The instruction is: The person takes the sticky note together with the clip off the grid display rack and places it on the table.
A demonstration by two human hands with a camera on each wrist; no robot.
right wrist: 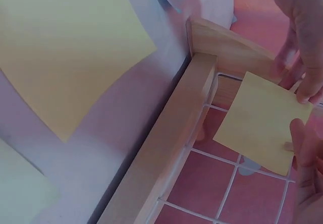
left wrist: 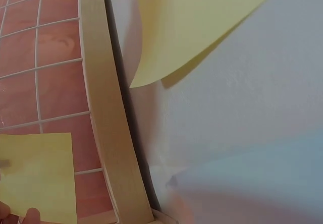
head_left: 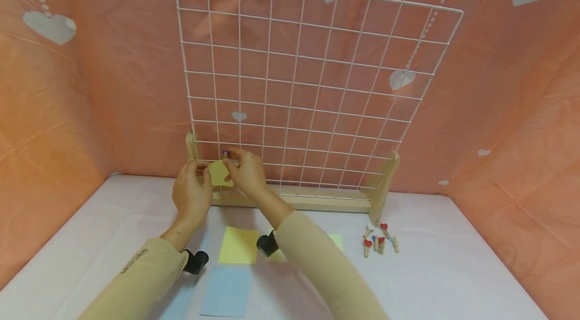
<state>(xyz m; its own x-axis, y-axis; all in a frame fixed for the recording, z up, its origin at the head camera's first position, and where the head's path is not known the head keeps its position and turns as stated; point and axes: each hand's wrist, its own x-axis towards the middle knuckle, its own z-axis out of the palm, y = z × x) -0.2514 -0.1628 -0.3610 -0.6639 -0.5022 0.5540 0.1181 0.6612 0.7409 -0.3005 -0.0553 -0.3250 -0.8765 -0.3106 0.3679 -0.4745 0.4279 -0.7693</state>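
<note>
Yellow note (head_left: pixel 219 173), unmarked, pinched by both hands at wire grid (head_left: pixel 312 83).

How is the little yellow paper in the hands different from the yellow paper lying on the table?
The small yellow note is held up against the white wire grid by both hands; the bigger yellow paper sheet lies flat on the white table, untouched. Both are plain, square and yellow.

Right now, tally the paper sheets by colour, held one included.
Yellow: 2, one note held at the wire grid by the left hand and right hand, one sheet on the table
Pale green: 1
Blue: 1
Total: 4
</note>
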